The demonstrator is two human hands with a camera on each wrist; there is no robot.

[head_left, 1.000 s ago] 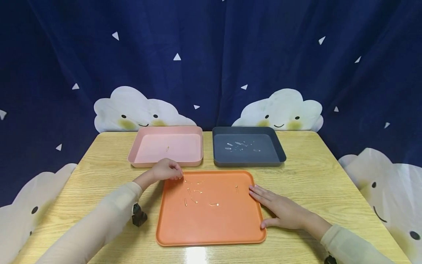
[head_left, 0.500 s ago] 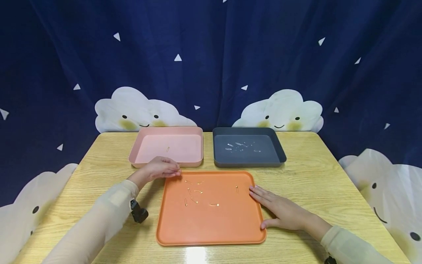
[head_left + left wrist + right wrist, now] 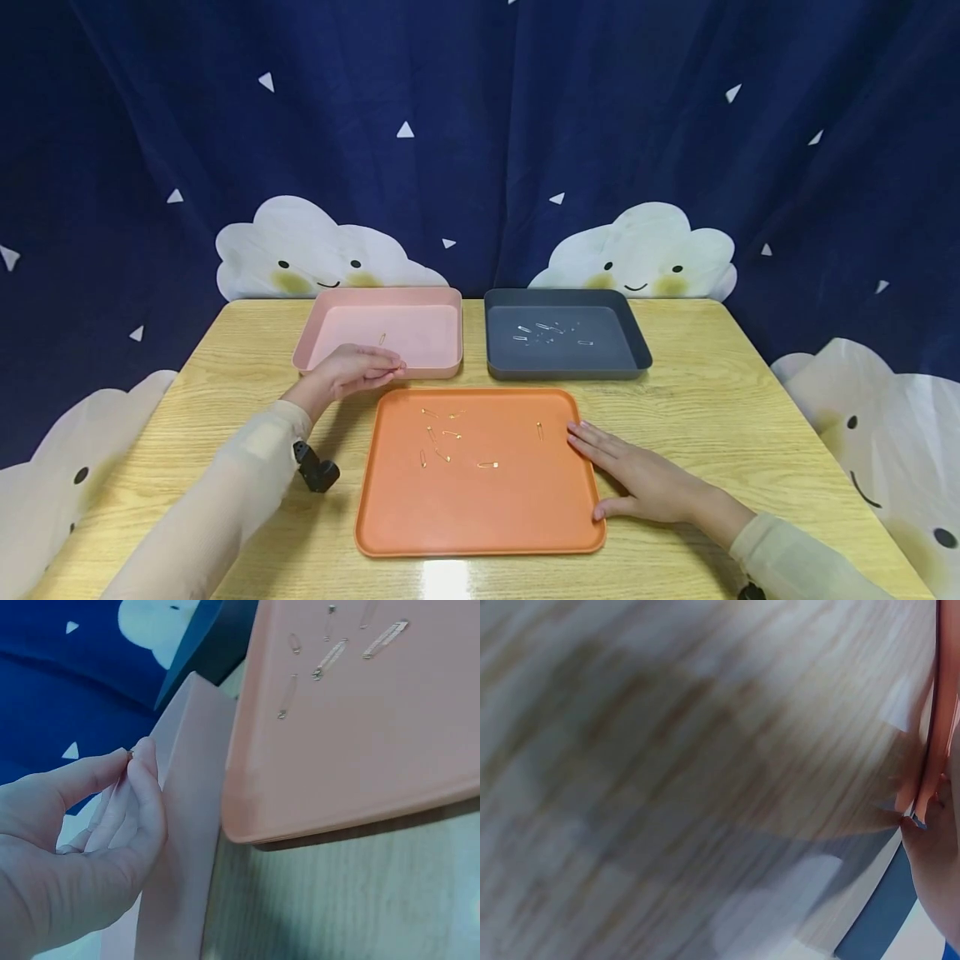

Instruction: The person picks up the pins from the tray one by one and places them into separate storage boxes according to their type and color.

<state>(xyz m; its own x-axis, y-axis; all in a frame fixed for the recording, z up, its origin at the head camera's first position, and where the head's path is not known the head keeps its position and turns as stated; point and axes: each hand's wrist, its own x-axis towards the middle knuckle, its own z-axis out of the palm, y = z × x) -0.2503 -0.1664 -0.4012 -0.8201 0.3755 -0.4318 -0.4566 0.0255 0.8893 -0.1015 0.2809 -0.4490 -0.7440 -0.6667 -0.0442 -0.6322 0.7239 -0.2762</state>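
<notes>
Gold safety pin (image 3: 130, 754), mostly hidden, in left hand (image 3: 347, 372), grip closed to a thumb-and-finger pinch on it, at near wall of pink tray (image 3: 452, 333), contact unclear; one gold pin (image 3: 382, 339) lies inside that tray. Orange tray (image 3: 480, 517) just nearer on desk (image 3: 697, 392), eight gold pins (image 3: 487, 465) on it, right hand (image 3: 637, 475) on its right rim, grip spread, nothing pinched. Dark gray tray (image 3: 570, 364) beside pink one, silver pins (image 3: 585, 342) inside; navy cloud-print curtain (image 3: 465, 150) behind.
</notes>
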